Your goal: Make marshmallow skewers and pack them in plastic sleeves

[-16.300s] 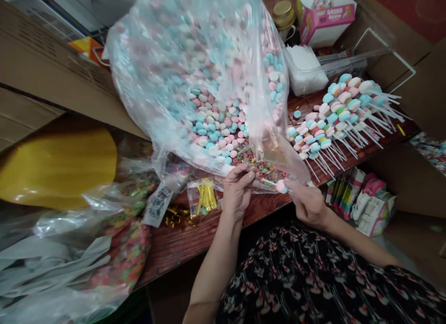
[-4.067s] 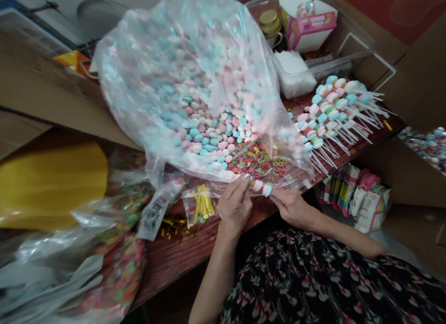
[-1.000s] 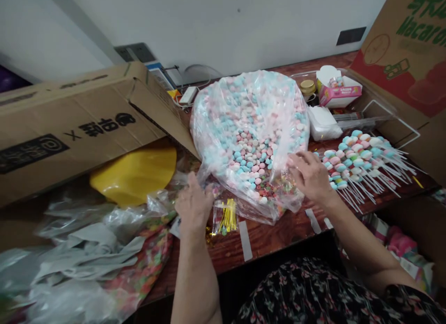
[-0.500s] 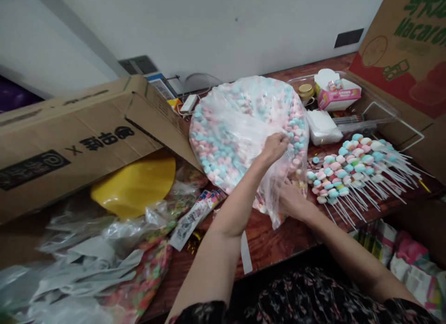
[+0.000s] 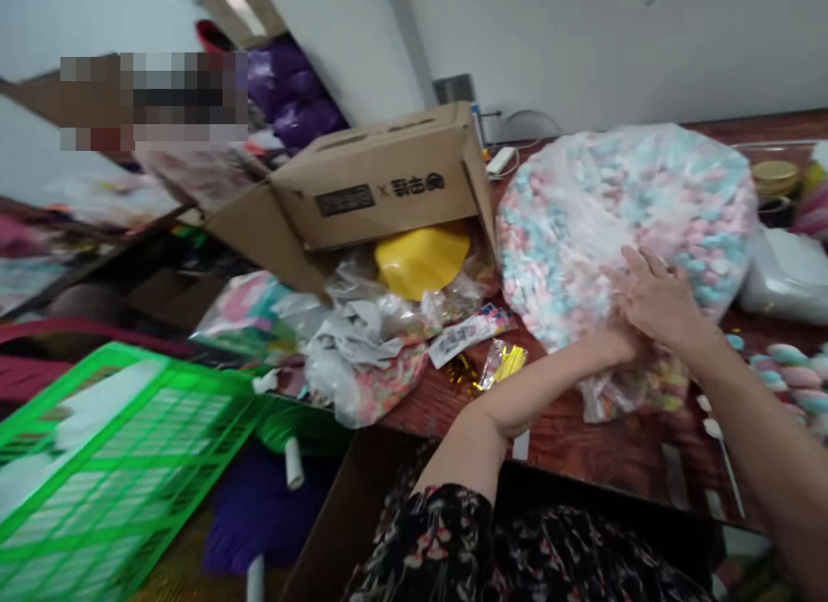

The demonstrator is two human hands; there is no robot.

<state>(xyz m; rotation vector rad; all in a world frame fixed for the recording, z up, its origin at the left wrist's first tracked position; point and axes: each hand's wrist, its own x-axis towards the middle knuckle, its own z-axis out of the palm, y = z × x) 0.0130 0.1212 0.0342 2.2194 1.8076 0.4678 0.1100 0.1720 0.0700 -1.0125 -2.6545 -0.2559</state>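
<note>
A large clear plastic bag full of pink, blue and white marshmallows lies on the dark red table. Its mouth is folded down over the front. My right hand rests on the bag's front with its fingers spread. My left hand reaches in beneath it against the gathered plastic, and its fingers are hidden. Below the hands, colourful candy rings show through the bag's lower edge. At the right border lie marshmallow skewers, cut off by the frame. One white stick lies nearer me, partly behind my right forearm.
Left of the bag are a pouch of gold twist ties, a printed packet and a yellow plastic piece under a cardboard box. A green crate stands lower left. A blurred-out person is behind. Clear sleeves sit right.
Earlier both hands held a stick with marshmallows at the bag's open mouth. Since then the stick left my hands and the bag was folded over. The view has swung left.
</note>
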